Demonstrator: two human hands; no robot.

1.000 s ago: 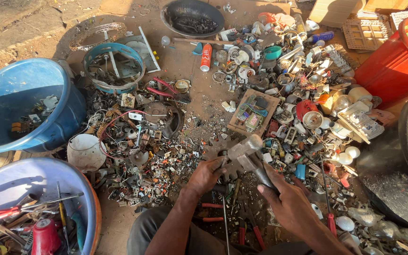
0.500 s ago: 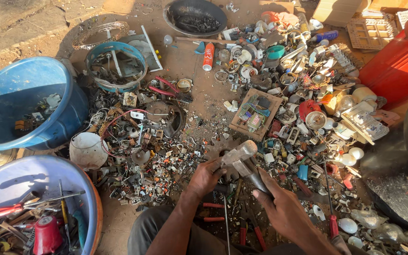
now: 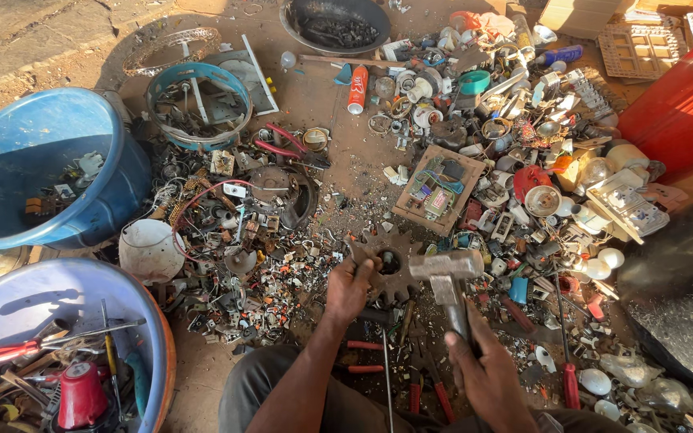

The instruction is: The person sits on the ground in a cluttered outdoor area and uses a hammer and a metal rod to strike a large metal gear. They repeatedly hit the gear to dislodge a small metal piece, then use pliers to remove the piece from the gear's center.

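Note:
My right hand [image 3: 487, 373] grips the handle of a metal hammer [image 3: 447, 269], whose grey head hangs just above the ground in front of me. My left hand [image 3: 352, 286] rests on a rusty toothed gear [image 3: 391, 265] lying flat on the dirt and holds a small dark piece at its hub. The hammer head sits right of the gear, a little above it. Pliers and screwdrivers with red handles [image 3: 366, 357] lie by my knees.
A blue bucket [image 3: 10, 152] with scrap stands at the left, a blue basin [image 3: 34, 297] of tools at bottom left. A red bin [image 3: 683, 96] stands at top right, a circuit board [image 3: 436, 191] past the gear. Scrap electronics, bulbs and wires cover the ground.
The hammer head has come down from a raised, tilted pose to just above the gear's right side. My left hand stays on the gear.

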